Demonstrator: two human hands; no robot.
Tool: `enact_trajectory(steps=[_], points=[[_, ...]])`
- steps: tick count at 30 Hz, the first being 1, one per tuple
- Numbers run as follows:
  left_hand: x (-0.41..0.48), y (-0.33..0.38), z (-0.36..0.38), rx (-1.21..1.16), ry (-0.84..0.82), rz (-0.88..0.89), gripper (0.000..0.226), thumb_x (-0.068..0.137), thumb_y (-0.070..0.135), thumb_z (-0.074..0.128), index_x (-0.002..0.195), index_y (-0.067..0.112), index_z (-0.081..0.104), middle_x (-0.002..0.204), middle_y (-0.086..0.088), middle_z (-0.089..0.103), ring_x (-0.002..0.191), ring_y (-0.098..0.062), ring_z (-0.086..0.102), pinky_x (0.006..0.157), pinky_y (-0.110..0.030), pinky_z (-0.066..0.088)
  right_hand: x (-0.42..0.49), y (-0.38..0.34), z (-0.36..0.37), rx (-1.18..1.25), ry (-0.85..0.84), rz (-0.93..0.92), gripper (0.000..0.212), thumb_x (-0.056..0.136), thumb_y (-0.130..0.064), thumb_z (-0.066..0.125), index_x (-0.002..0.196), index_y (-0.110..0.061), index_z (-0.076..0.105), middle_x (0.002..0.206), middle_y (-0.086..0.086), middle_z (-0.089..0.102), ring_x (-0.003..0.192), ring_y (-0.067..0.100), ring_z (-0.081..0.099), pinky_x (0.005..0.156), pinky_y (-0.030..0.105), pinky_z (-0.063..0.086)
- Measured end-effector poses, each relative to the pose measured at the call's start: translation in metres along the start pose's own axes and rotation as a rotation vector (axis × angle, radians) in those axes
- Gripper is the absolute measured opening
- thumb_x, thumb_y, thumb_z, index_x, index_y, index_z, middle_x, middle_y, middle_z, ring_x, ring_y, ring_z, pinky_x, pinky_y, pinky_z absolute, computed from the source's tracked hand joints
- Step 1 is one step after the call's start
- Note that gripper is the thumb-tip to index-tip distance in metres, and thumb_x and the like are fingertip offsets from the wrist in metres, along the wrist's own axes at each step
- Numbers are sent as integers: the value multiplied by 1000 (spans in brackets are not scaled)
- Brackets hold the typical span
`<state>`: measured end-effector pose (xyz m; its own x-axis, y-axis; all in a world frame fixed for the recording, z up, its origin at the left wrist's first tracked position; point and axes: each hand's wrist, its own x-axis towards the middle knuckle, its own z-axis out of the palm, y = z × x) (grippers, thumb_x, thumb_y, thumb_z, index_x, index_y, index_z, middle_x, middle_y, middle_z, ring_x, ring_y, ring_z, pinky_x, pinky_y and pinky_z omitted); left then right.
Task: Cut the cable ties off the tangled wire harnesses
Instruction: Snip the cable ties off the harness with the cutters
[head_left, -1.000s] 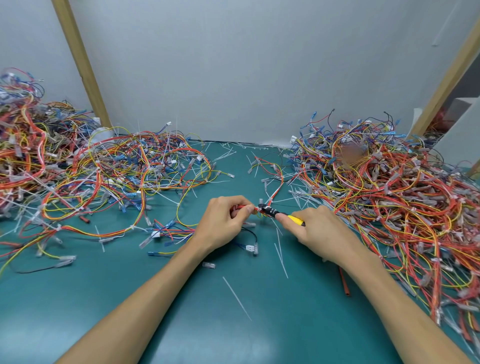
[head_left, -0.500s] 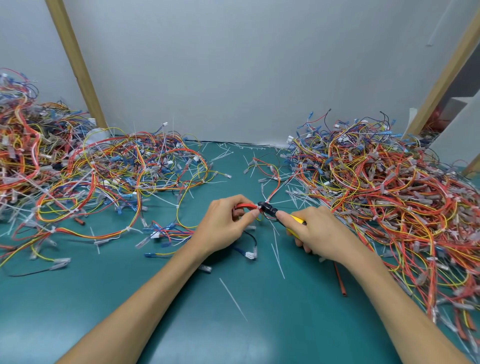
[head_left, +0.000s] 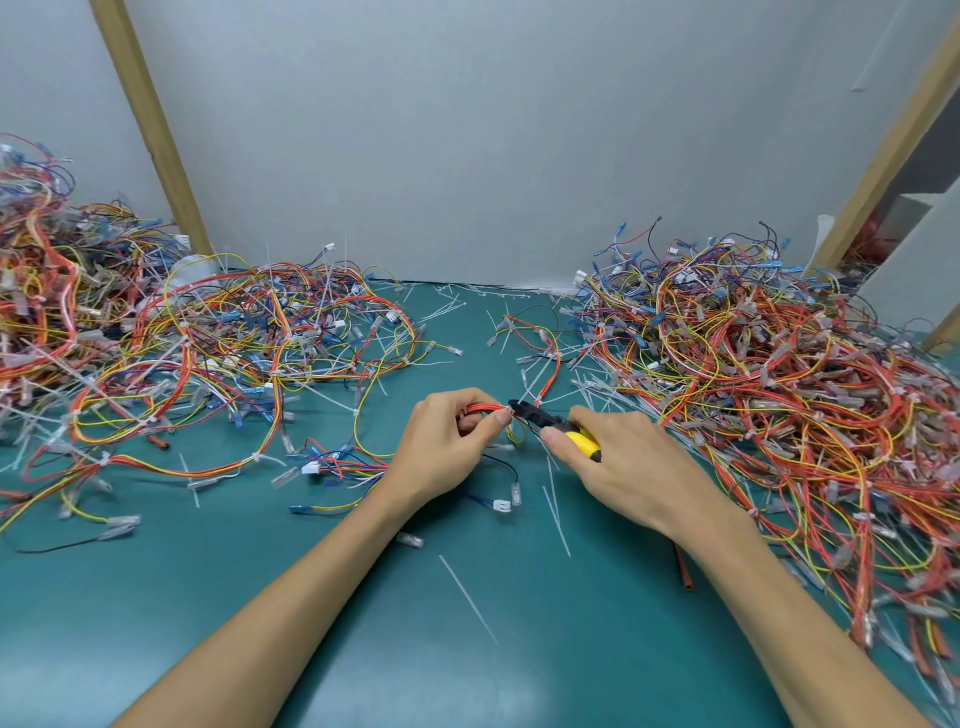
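In the middle of the green table my left hand (head_left: 451, 451) pinches a bundle of red and orange wires, a wire harness (head_left: 485, 410), between thumb and fingers. My right hand (head_left: 621, 462) grips yellow-handled cutters (head_left: 563, 428). Their black jaws point left and meet the bundle right at my left fingertips. The harness trails from there up and to the right towards the right pile. Whether a cable tie sits in the jaws is too small to tell.
A big tangle of harnesses (head_left: 779, 379) fills the right side of the table. Another pile (head_left: 218, 353) spreads across the left, with a taller heap (head_left: 36, 291) behind it. Cut white cable ties (head_left: 556, 512) lie scattered on the green mat (head_left: 467, 649).
Both hands have stayed nearly in place. The cutter jaws remain at the wire bundle by my left fingertips; the view has shifted slightly.
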<state>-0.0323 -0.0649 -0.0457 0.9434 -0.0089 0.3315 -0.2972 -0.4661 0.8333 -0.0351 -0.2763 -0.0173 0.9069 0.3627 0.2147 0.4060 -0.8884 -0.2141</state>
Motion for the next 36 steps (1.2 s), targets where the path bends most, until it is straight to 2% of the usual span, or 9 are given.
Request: enact_trajectory(steps=[6,11,16,21,30,36], points=[[-2,1,-2,27,-34,56,16,92,26,65,76,23,67,45,10,36,51,-8,30,50,-19,27,-1,2,3,-34,5,-23,51,91,-72,25,73,-26,37,67,-7,49,65,4,46,51,28,28],[-2,3,-4,36,-38,61,15,92,24,66,76,23,66,45,11,37,51,-8,31,50,-17,27,1,4,5,-61,-6,-40,47,91,-72,24,75,-29,34,74,-7,50,72,14,48,52,26,26],[-2,4,-4,28,-34,59,16,92,24,66,76,23,66,44,11,36,50,-8,30,49,-17,26,1,5,5,-37,-34,-40,47,89,-73,22,75,-29,33,75,-8,50,72,10,47,53,27,25],[-2,3,-4,5,-13,49,15,91,24,66,77,19,69,44,11,35,49,-8,29,48,-17,24,1,6,6,-1,-37,-39,49,89,-74,23,74,-29,35,72,-7,50,68,6,47,53,30,28],[-2,1,-4,8,-2,46,16,90,22,67,74,22,67,48,10,38,50,-8,30,49,-18,26,2,6,9,44,7,-37,57,85,-78,24,73,-26,42,63,-5,51,60,8,48,51,32,31],[-1,1,-4,19,12,40,14,90,22,68,77,17,70,48,9,38,50,-8,30,49,-18,26,2,4,10,6,44,-50,53,89,-72,31,72,-23,44,60,-4,51,58,8,46,48,30,25]])
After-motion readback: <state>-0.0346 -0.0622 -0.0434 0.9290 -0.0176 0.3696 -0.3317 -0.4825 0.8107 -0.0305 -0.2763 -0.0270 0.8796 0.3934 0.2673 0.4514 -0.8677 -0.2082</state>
